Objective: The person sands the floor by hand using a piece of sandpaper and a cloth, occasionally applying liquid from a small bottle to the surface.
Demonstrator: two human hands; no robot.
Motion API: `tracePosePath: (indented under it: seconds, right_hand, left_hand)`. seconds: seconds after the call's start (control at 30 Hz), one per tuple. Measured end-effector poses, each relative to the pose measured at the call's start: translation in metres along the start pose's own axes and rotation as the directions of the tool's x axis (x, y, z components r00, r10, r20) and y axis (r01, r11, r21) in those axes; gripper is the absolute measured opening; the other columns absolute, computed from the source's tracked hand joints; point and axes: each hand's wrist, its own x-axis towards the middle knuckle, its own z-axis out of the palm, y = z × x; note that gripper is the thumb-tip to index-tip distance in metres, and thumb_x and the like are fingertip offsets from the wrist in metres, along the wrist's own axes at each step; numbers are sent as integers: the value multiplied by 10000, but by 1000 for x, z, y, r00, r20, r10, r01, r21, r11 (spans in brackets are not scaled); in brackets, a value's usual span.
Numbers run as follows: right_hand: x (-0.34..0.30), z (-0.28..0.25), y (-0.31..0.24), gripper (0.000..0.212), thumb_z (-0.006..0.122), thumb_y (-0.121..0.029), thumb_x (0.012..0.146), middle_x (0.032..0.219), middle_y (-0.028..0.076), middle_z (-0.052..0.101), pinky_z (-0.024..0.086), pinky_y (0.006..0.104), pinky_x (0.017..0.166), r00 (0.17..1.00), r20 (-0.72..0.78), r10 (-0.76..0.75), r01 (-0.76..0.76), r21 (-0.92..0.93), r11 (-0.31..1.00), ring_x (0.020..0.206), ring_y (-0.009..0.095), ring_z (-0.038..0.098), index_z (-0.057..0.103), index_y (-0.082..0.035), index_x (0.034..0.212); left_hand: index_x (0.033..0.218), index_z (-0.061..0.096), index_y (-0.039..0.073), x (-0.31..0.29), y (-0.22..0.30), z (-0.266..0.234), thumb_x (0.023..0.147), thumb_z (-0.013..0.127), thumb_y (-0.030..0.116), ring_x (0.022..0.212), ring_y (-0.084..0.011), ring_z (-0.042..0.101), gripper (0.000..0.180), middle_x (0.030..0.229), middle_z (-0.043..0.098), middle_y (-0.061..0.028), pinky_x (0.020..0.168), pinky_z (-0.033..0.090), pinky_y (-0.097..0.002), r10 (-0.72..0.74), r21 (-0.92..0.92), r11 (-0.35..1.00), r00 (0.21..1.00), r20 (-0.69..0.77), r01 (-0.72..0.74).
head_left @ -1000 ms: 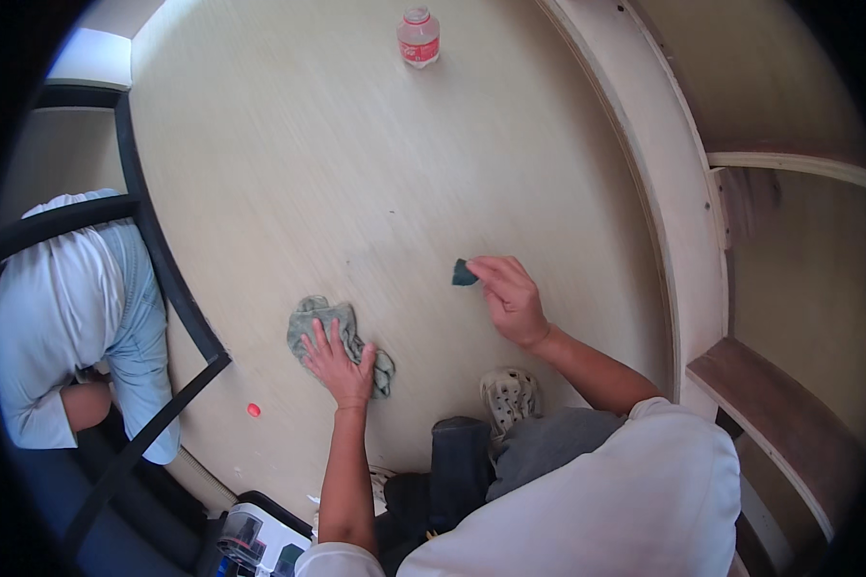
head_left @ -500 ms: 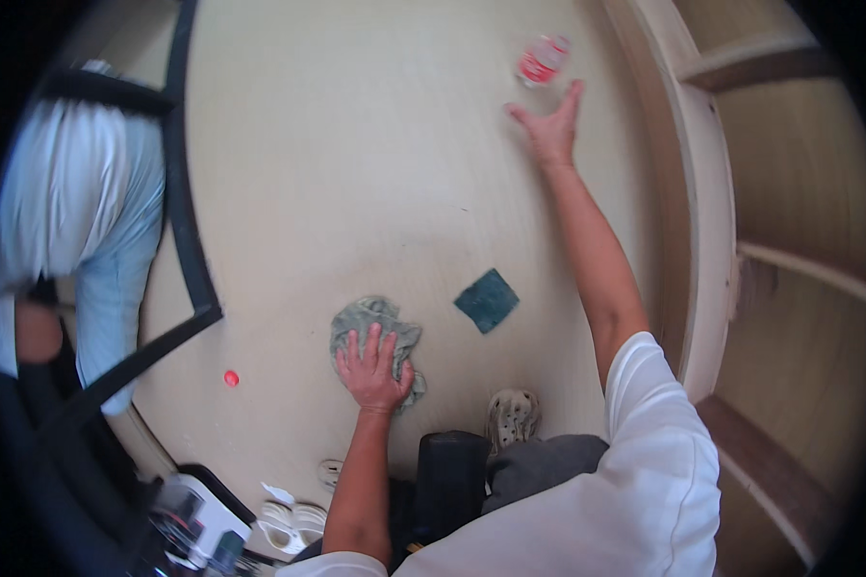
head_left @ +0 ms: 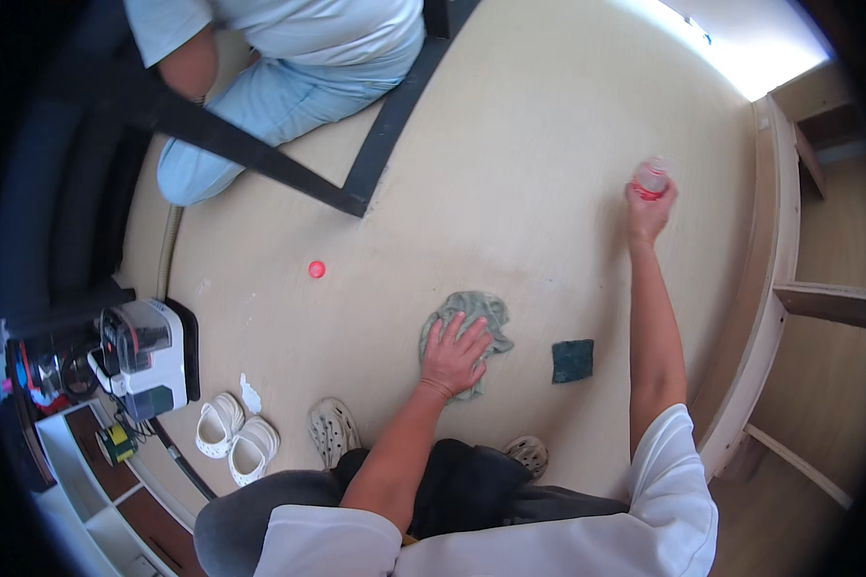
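My left hand [head_left: 455, 358] lies flat, fingers spread, on a crumpled grey-green cloth [head_left: 486, 310] on the floor. Out at the end of my stretched right arm, my right hand [head_left: 649, 213] is closed round a clear plastic bottle [head_left: 653, 173] with a red label. Between the cloth and my right forearm lies a dark green square scouring pad [head_left: 573, 362]. A small red bottle cap [head_left: 317, 269] rests on the floor to the left of the cloth.
A person in light blue trousers [head_left: 289, 106] sits behind a black frame [head_left: 260, 154] at upper left. A white-and-black machine with a clear tank [head_left: 149, 351] and white clogs [head_left: 236, 438] stand at left. Wooden shelving [head_left: 765, 288] lines the right side.
My right hand, open and reaching before, now has hold of the bottle. My left hand stays on the cloth. The view has turned, showing more of the left side.
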Motion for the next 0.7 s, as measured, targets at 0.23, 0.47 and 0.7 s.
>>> tracePosePath:
  seconds: [0.23,0.47,0.7]
  right_hand:
    - [-90,54,-108,556,679,-93,550,1007,63,589,411,382,829,866,253,-432,445,9,896,956,266,544,537,-125,1086]
    - [-161,75,-151,472,668,-43,587,1041,-28,576,259,446,905,661,406,-631,703,-42,710,1037,180,499,557,-180,1025]
    - [-191,85,-162,377,615,-84,681,1054,-28,557,238,553,923,579,450,-680,772,-34,634,1043,199,490,546,-197,1034]
  left_hand:
    - [1078,585,203,-42,-20,-9,677,574,300,1227,-275,345,412,1302,439,10,1005,217,-516,-522,62,841,837,-167,537]
    - [1075,586,197,-41,-20,-9,697,560,313,1226,-276,328,397,1297,434,2,996,218,-510,-553,11,826,814,-178,563]
    - [1070,582,198,-44,-21,-8,693,576,316,1202,-269,327,394,1274,430,-4,969,228,-496,-564,-31,823,809,-166,568]
